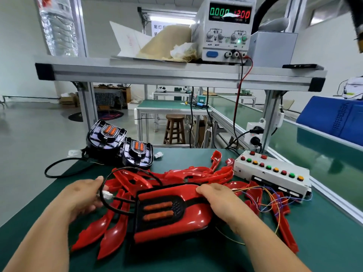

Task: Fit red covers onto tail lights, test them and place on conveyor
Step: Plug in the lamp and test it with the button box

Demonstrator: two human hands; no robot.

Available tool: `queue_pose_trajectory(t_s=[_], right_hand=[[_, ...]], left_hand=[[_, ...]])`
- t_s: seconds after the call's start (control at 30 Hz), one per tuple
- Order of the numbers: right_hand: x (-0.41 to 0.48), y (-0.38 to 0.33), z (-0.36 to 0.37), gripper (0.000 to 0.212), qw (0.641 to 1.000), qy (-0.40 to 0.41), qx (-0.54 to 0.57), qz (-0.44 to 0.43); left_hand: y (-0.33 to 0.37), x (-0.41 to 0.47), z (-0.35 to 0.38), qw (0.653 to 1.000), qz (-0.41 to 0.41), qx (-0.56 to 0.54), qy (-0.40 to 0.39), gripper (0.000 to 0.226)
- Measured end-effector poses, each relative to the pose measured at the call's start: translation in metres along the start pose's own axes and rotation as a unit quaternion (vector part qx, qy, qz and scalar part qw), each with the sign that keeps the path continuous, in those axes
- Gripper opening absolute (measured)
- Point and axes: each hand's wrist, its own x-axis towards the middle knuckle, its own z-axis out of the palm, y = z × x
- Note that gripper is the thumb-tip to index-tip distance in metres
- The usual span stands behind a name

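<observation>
The right hand [216,199] grips the glossy red-covered black tail light [188,218], long axis left-right; the left hand [84,195] pinches its white plug [107,194].

Tail light [172,214], glossy red cover fitted, rests face-up upon loose red covers [196,173], its black cable [125,168] looping left; two uncovered tail lights [137,154] stand tilted behind.

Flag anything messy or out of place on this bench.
No damage visible. Red covers lie in a jumbled, overlapping heap on the mat. Loose coloured wires by the button box tangle over the covers at right. Crumpled paper sits on the shelf beside the power supply.
</observation>
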Motion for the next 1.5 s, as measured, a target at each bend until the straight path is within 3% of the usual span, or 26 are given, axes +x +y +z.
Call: queue_pose_trajectory(t_s=[0.07,0.2,0.27,0.3,0.4,0.47,0.5,0.6,0.73,0.83,0.9,0.97,1.03,1.1,1.17,1.23,1.37,1.5], right_hand=[[0.001,0.001,-0.003,0.041,0.993,0.007,-0.105,-0.044],[0.007,0.006,-0.008,0.048,0.969,0.008,-0.236,-0.071],[0.009,0.008,-0.013,0.053,0.959,0.027,-0.268,-0.083],[0.010,0.010,-0.015,0.054,0.959,0.044,-0.264,-0.095],[0.015,0.017,-0.023,0.041,0.948,0.127,-0.253,-0.147],[0.020,0.020,-0.028,0.023,0.919,0.166,-0.335,-0.130],[0.021,0.022,-0.030,0.020,0.902,0.170,-0.383,-0.100],[0.024,0.027,-0.032,0.025,0.884,0.147,-0.443,-0.022],[0.027,0.026,-0.032,0.020,0.888,0.148,-0.435,-0.002],[0.029,0.023,-0.032,0.020,0.892,0.176,-0.417,-0.019],[0.029,0.023,-0.032,0.018,0.900,0.210,-0.377,-0.064],[0.028,0.022,-0.031,0.015,0.907,0.241,-0.325,-0.115],[0.026,0.021,-0.029,0.012,0.914,0.253,-0.276,-0.157],[0.024,0.019,-0.028,0.014,0.923,0.250,-0.227,-0.185],[0.022,0.017,-0.028,0.013,0.927,0.249,-0.195,-0.202],[0.020,0.016,-0.029,0.013,0.926,0.260,-0.171,-0.214],[0.017,0.015,-0.031,0.014,0.910,0.296,-0.089,-0.278],[0.017,0.014,-0.028,0.014,0.906,0.287,-0.087,-0.300]], left_hand=[[-0.001,0.006,-0.003,0.995,0.060,-0.019,0.072,0.034],[0.000,0.009,-0.008,0.949,0.161,0.082,0.258,0.020],[0.003,0.004,-0.003,0.927,0.192,0.053,0.318,0.010],[0.004,0.002,-0.001,0.921,0.200,0.011,0.334,0.016],[0.010,0.003,0.005,0.900,0.184,-0.243,0.312,0.036],[0.015,0.003,0.010,0.865,0.165,-0.420,0.218,0.020],[0.019,0.001,0.011,0.851,0.155,-0.465,0.190,0.012],[0.026,-0.005,0.009,0.811,0.183,-0.522,0.192,0.019],[0.032,0.002,-0.002,0.782,0.224,-0.514,0.273,0.007],[0.042,0.007,-0.009,0.795,0.254,-0.434,0.340,0.050],[0.052,-0.004,-0.004,0.811,0.341,-0.304,0.366,0.051],[0.069,-0.020,0.011,0.800,0.474,-0.154,0.333,0.029],[0.089,-0.033,0.033,0.782,0.574,-0.054,0.239,0.030],[0.105,-0.042,0.058,0.780,0.615,0.006,0.116,0.029],[0.112,-0.045,0.083,0.804,0.591,0.057,0.002,0.027],[0.111,-0.045,0.102,0.821,0.555,0.117,-0.059,0.031],[0.103,-0.040,0.124,0.841,0.508,0.140,-0.122,0.026],[0.099,-0.041,0.132,0.840,0.490,0.169,-0.164,0.017]])
